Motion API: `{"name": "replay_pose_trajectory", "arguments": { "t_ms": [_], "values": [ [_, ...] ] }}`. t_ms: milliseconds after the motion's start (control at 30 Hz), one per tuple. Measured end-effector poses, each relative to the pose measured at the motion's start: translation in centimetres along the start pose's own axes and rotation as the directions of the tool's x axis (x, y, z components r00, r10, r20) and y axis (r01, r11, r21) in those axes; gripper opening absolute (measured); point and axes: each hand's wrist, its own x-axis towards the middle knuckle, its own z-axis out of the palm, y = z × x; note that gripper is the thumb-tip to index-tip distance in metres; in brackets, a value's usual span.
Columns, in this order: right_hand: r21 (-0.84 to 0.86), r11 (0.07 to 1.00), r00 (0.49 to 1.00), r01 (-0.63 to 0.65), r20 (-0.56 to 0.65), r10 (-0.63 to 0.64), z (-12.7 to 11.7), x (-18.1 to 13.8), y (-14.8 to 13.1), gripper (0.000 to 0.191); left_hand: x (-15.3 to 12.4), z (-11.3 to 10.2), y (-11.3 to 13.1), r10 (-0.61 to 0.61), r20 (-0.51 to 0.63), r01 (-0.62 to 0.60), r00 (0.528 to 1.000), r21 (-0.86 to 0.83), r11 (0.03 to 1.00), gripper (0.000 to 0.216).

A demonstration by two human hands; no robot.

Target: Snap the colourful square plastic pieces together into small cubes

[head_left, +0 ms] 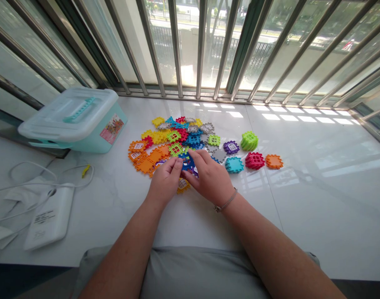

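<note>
My left hand (165,179) and my right hand (208,176) meet over a white marble sill, both pinched on a blue toothed plastic tile (186,162). A bracelet sits on my right wrist. Just beyond the fingers lies a loose pile of colourful tiles (173,139) in orange, yellow, red, green, blue and grey. Under my hands a yellow tile (183,185) peeks out. To the right stand assembled cubes: a green cube (249,141), a red cube (255,160), a teal cube (234,165), plus a purple tile (231,147) and a flat orange tile (274,161).
A mint storage box with a white lid (73,120) stands at the left. A white power bank with cables (49,216) lies at the near left. Metal window bars (202,45) close off the back. The sill edge (190,259) runs above my lap.
</note>
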Motion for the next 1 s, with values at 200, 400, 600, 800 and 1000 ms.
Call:
{"name": "replay_pose_trajectory", "arguments": {
  "t_ms": [200,400,600,800,1000],
  "values": [
    [-0.008,1.0,1.0,-0.009,0.017,0.009,-0.1,0.0,-0.1,0.062,0.0,0.0,0.2,0.0,-0.002,0.0,1.0,-0.003,1.0,0.043],
    [-0.001,1.0,1.0,-0.013,0.013,0.013,-0.1,0.0,-0.2,0.06,-0.1,0.0,0.3,0.001,-0.014,-0.001,1.0,-0.013,1.0,0.042],
    [0.012,1.0,1.0,0.006,-0.028,-0.005,-0.2,0.1,0.0,0.058,-0.1,0.1,0.6,-0.015,-0.034,0.014,0.999,-0.029,0.999,0.041],
    [0.018,1.0,0.995,0.003,-0.096,-0.001,0.1,0.0,0.1,0.06,0.0,0.3,1.1,-0.065,-0.069,0.053,0.996,-0.163,0.985,0.045],
    [0.056,0.973,0.932,-0.225,-0.278,0.231,-0.8,0.1,1.6,0.07,-0.2,0.3,1.9,-0.107,-0.094,0.084,0.99,-0.219,0.972,0.05]
  ]
}}
